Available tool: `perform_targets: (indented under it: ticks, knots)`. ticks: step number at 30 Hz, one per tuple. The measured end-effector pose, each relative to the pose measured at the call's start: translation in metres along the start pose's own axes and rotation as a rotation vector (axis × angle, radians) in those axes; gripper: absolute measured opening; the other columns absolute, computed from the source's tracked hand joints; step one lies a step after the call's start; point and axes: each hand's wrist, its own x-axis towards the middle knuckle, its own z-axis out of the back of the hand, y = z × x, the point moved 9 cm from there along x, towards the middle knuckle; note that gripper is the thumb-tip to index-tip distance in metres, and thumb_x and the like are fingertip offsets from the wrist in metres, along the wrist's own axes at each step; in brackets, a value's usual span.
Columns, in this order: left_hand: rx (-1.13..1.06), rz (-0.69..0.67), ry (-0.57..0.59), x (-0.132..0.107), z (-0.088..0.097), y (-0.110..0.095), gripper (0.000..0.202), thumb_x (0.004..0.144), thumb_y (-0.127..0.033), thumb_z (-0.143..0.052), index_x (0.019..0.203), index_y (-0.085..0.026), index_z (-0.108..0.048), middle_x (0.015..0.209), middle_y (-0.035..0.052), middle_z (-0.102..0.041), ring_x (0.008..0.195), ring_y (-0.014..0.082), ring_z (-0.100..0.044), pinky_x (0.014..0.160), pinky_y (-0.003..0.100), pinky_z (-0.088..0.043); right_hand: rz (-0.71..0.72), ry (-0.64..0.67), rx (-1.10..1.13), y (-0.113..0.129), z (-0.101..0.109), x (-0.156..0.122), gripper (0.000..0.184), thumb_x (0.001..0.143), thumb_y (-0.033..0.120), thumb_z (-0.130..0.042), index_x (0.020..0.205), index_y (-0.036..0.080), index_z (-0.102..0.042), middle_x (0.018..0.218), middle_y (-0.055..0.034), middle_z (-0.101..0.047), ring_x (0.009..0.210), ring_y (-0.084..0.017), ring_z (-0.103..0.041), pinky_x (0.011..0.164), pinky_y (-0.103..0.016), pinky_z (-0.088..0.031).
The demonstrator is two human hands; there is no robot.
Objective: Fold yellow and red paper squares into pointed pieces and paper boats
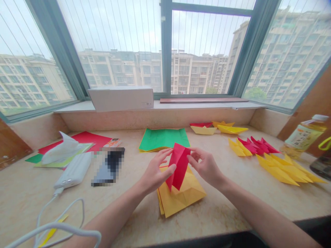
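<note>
A red folded paper (179,168) stands tilted between my two hands, creased down its length with its lower ends apart. My left hand (159,170) grips its left side, thumb in front and fingers behind. At its upper right edge, the thumb and fingers of my right hand (204,163) pinch the paper. Below it lies a stack of folded yellow paper (181,203) on the counter. Just behind my hands is a pile of green sheets (167,137) with yellow ones under it.
Folded paper boats (232,129) sit at the back right. Nearer are red folded pieces (261,145) and yellow folded pieces (287,170), beside a drink bottle (306,134). At left lie a power bank (73,170), a white cable (64,227), a blurred-out phone (108,167) and a tissue pack (62,151).
</note>
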Motion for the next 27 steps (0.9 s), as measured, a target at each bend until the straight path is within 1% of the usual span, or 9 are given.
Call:
perform_targets:
  ticks: [3,7,10,13,16,18,22,24,27]
  knots:
    - [-0.003,-0.015,0.008,0.000,-0.002,-0.006,0.049,0.088,-0.045,-0.061,0.131,-0.020,-0.062,0.144,0.0150,-0.050,0.133,0.0333,-0.047,0.101,0.045,-0.050,0.055,0.002,-0.024,0.007,0.000,-0.001,0.026,0.090,0.031,-0.057,0.107,0.016,-0.070,0.073,-0.0036,-0.071,0.063,-0.016,-0.061,0.059,-0.028,-0.047]
    - [-0.015,0.002,0.009,-0.001,-0.011,-0.009,0.065,0.078,-0.039,-0.076,0.137,-0.020,-0.056,0.143,0.0142,-0.052,0.130,0.0328,-0.051,0.101,0.043,-0.050,0.157,0.038,-0.052,0.019,-0.008,-0.006,0.027,0.092,0.030,-0.056,0.110,0.018,-0.071,0.076,-0.0033,-0.072,0.064,-0.016,-0.061,0.062,-0.028,-0.049]
    - [-0.108,0.060,-0.054,-0.001,-0.010,-0.003,0.049,0.086,-0.036,-0.066,0.131,-0.017,-0.061,0.132,0.0143,-0.063,0.118,0.0306,-0.060,0.098,0.041,-0.051,0.193,0.039,-0.039,0.024,-0.008,-0.008,0.026,0.091,0.027,-0.056,0.110,0.019,-0.072,0.080,-0.0035,-0.073,0.066,-0.016,-0.062,0.065,-0.029,-0.050]
    - [-0.310,0.182,-0.091,-0.001,-0.007,0.010,0.041,0.092,-0.040,-0.057,0.121,-0.013,-0.067,0.109,0.0134,-0.074,0.094,0.0283,-0.070,0.084,0.039,-0.056,0.124,-0.072,0.011,0.015,0.008,-0.005,0.023,0.090,0.030,-0.058,0.104,0.019,-0.072,0.076,-0.0030,-0.071,0.065,-0.016,-0.061,0.064,-0.029,-0.051]
    - [-0.560,0.289,-0.133,-0.003,-0.005,0.022,0.042,0.087,-0.042,-0.065,0.119,-0.015,-0.067,0.095,0.0100,-0.077,0.084,0.0276,-0.073,0.075,0.037,-0.058,0.011,-0.141,0.116,-0.002,0.022,0.001,0.024,0.089,0.034,-0.060,0.103,0.018,-0.070,0.079,-0.0044,-0.071,0.066,-0.017,-0.063,0.062,-0.030,-0.052]
    - [-0.679,0.347,-0.157,-0.005,-0.006,0.026,0.045,0.083,-0.040,-0.071,0.120,-0.016,-0.066,0.093,0.0090,-0.078,0.085,0.0279,-0.074,0.075,0.036,-0.058,-0.044,-0.086,0.211,-0.008,0.019,0.004,0.026,0.088,0.037,-0.063,0.106,0.018,-0.068,0.086,-0.0059,-0.073,0.072,-0.019,-0.066,0.064,-0.030,-0.054]
    - [-0.796,0.409,-0.155,-0.007,-0.012,0.025,0.047,0.079,-0.037,-0.076,0.120,-0.016,-0.066,0.093,0.0095,-0.078,0.087,0.0280,-0.075,0.078,0.037,-0.059,-0.125,0.115,0.471,-0.007,0.001,0.006,0.033,0.086,0.039,-0.068,0.115,0.022,-0.066,0.104,-0.0075,-0.074,0.085,-0.022,-0.070,0.075,-0.036,-0.057]
    - [-0.819,0.424,-0.150,-0.007,-0.013,0.025,0.045,0.079,-0.036,-0.076,0.118,-0.016,-0.067,0.093,0.0098,-0.079,0.087,0.0278,-0.075,0.079,0.037,-0.059,-0.157,0.165,0.561,-0.004,-0.004,0.005,0.033,0.085,0.038,-0.070,0.114,0.023,-0.067,0.105,-0.0069,-0.075,0.088,-0.023,-0.071,0.078,-0.037,-0.057]
    - [-0.839,0.427,-0.136,-0.006,-0.013,0.024,0.040,0.080,-0.036,-0.076,0.112,-0.014,-0.069,0.093,0.0109,-0.078,0.088,0.0283,-0.075,0.080,0.037,-0.059,-0.191,0.168,0.605,-0.005,-0.001,0.006,0.029,0.082,0.037,-0.072,0.107,0.024,-0.070,0.098,-0.0046,-0.076,0.085,-0.021,-0.071,0.079,-0.035,-0.056]
